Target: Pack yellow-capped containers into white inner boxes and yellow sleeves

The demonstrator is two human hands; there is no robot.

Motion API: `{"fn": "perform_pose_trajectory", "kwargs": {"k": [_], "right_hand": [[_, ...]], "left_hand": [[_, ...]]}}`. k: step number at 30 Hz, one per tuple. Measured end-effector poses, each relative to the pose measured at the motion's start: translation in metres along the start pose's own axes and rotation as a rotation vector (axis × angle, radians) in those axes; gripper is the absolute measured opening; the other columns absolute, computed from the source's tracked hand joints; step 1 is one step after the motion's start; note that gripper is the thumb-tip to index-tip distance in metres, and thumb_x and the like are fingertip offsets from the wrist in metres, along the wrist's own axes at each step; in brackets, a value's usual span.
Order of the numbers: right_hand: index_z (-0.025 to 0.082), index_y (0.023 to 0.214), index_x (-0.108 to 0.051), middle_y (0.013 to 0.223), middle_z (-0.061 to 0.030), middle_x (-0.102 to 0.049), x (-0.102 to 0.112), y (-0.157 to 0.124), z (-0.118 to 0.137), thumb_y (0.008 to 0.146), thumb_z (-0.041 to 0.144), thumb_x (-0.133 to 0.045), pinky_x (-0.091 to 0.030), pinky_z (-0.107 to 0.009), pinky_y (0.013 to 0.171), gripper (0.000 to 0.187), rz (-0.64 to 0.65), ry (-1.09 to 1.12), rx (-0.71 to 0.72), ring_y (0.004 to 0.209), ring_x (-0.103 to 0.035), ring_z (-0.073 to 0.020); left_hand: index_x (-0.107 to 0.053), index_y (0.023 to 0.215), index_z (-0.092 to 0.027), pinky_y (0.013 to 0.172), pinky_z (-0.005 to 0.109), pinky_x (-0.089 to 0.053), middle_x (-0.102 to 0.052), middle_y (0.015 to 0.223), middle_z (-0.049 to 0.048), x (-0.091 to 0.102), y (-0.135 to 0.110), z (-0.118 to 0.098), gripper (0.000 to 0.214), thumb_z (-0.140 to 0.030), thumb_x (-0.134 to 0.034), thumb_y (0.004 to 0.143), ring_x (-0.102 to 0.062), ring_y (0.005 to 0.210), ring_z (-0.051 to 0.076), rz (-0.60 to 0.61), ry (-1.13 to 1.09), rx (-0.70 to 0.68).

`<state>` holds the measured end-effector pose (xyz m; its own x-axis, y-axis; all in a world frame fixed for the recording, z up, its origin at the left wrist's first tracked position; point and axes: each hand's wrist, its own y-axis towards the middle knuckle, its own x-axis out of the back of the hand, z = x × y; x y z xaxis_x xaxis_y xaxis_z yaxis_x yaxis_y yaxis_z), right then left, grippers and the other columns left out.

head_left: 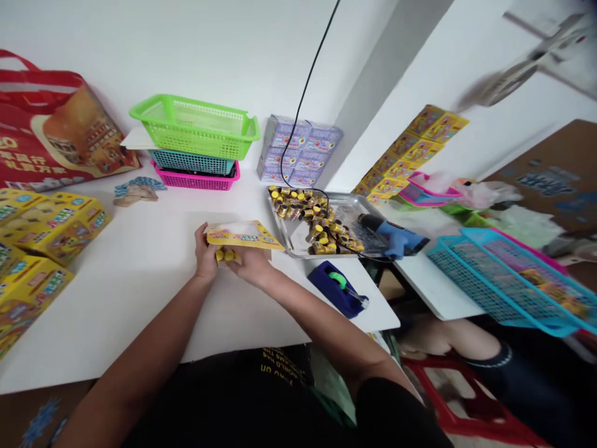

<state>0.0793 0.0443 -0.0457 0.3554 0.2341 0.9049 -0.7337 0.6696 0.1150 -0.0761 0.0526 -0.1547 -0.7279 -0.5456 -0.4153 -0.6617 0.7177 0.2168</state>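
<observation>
Low over the white table, a yellow printed carton is held between my two hands, its printed panel tilted up. My left hand is closed around the carton's left side. At the near opening sit several small yellow-capped bottles. My right hand has its fingers closed at these bottles, partly under the printed panel. How many bottles it grips is hidden. To the right, a metal tray carries many more small yellow bottles with dark and yellow caps.
A blue heat gun lies on the tray's right side, its cord hanging across. A tape dispenser stands near the table edge. Stacked baskets, purple boxes and yellow cartons surround the work area. Another person's arm is at right.
</observation>
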Motion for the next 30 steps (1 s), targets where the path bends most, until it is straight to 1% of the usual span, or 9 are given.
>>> {"fn": "perform_pose_trajectory", "kwargs": {"k": [3, 5, 8, 11, 14, 19, 25, 27, 30], "right_hand": [[0.024, 0.093, -0.078, 0.103, -0.0056, -0.077, 0.043, -0.035, -0.03, 0.087, 0.029, -0.073, -0.055, -0.03, 0.089, 0.009, 0.217, 0.24, 0.062, 0.097, -0.072, -0.0221], [0.02, 0.085, -0.077, 0.083, -0.0044, -0.074, 0.074, -0.045, -0.064, 0.085, 0.037, -0.072, -0.055, -0.028, 0.072, 0.018, 0.336, 0.279, -0.076, 0.077, -0.071, -0.0202], [0.016, 0.09, -0.077, 0.087, -0.0093, -0.074, 0.107, -0.04, -0.126, 0.089, 0.034, -0.064, -0.052, -0.03, 0.075, 0.022, 0.134, -0.137, -0.492, 0.085, -0.071, -0.0234], [0.014, 0.101, -0.078, 0.108, -0.0176, -0.074, 0.108, -0.023, -0.173, 0.084, 0.029, -0.07, -0.053, -0.034, 0.083, 0.024, 0.19, -0.52, -0.816, 0.105, -0.07, -0.0304], [0.014, 0.101, -0.079, 0.106, -0.0185, -0.075, 0.094, -0.01, -0.192, 0.077, 0.026, -0.076, -0.052, -0.033, 0.08, 0.027, 0.303, -0.543, -0.858, 0.103, -0.07, -0.0313], [0.012, 0.099, -0.077, 0.095, -0.0156, -0.074, 0.099, -0.024, -0.169, 0.083, 0.032, -0.072, -0.049, -0.031, 0.073, 0.026, 0.16, -0.454, -0.706, 0.091, -0.069, -0.0268], [0.019, 0.099, -0.077, 0.087, -0.0052, -0.073, 0.066, -0.062, -0.072, 0.084, 0.047, -0.074, -0.051, -0.029, 0.071, 0.033, 0.156, 0.279, -0.041, 0.076, -0.065, -0.019], [0.019, 0.105, -0.077, 0.095, -0.0083, -0.075, 0.036, -0.045, -0.043, 0.087, 0.039, -0.07, -0.053, -0.033, 0.083, 0.027, 0.022, 0.18, 0.026, 0.087, -0.068, -0.0219], [0.018, 0.12, -0.074, 0.111, -0.0132, -0.075, 0.0, 0.003, -0.021, 0.09, 0.024, -0.063, -0.051, -0.041, 0.099, 0.033, -0.124, -0.126, -0.114, 0.107, -0.067, -0.0284]], "left_hand": [[-0.056, 0.129, -0.025, 0.086, 0.031, -0.05, -0.062, 0.103, 0.0024, -0.002, -0.001, -0.002, 0.086, -0.063, -0.085, 0.058, -0.063, 0.096, 0.021, -0.021, -0.05, 0.031], [-0.057, 0.127, -0.024, 0.087, 0.031, -0.05, -0.062, 0.104, 0.0025, -0.002, 0.0, -0.001, 0.085, -0.061, -0.086, 0.056, -0.063, 0.098, 0.022, -0.038, -0.069, 0.035], [-0.057, 0.126, -0.024, 0.088, 0.032, -0.05, -0.062, 0.107, 0.0033, -0.003, 0.0, 0.004, 0.084, -0.059, -0.087, 0.055, -0.063, 0.099, 0.022, -0.06, -0.084, 0.003], [-0.057, 0.128, -0.024, 0.088, 0.033, -0.051, -0.063, 0.108, 0.0044, -0.004, 0.0, 0.008, 0.084, -0.059, -0.087, 0.058, -0.064, 0.099, 0.023, -0.062, -0.065, -0.012], [-0.057, 0.128, -0.023, 0.088, 0.034, -0.052, -0.064, 0.108, 0.005, -0.003, -0.002, 0.007, 0.083, -0.059, -0.087, 0.059, -0.065, 0.1, 0.024, -0.045, -0.055, -0.006], [-0.057, 0.126, -0.024, 0.09, 0.037, -0.052, -0.064, 0.11, 0.0057, -0.002, -0.002, 0.0, 0.079, -0.061, -0.085, 0.063, -0.064, 0.102, 0.025, -0.07, -0.031, 0.005], [-0.057, 0.126, -0.023, 0.09, 0.034, -0.051, -0.063, 0.113, 0.0052, -0.007, -0.008, -0.004, 0.082, -0.065, -0.085, 0.062, -0.064, 0.101, 0.023, -0.093, -0.025, 0.008], [-0.056, 0.128, -0.023, 0.089, 0.034, -0.052, -0.062, 0.113, 0.0056, -0.009, -0.01, -0.003, 0.084, -0.066, -0.085, 0.061, -0.064, 0.101, 0.023, -0.083, -0.026, 0.001], [-0.055, 0.129, -0.022, 0.088, 0.034, -0.052, -0.062, 0.111, 0.006, -0.009, -0.012, -0.003, 0.086, -0.067, -0.084, 0.061, -0.064, 0.102, 0.024, -0.067, -0.022, 0.009]]}}
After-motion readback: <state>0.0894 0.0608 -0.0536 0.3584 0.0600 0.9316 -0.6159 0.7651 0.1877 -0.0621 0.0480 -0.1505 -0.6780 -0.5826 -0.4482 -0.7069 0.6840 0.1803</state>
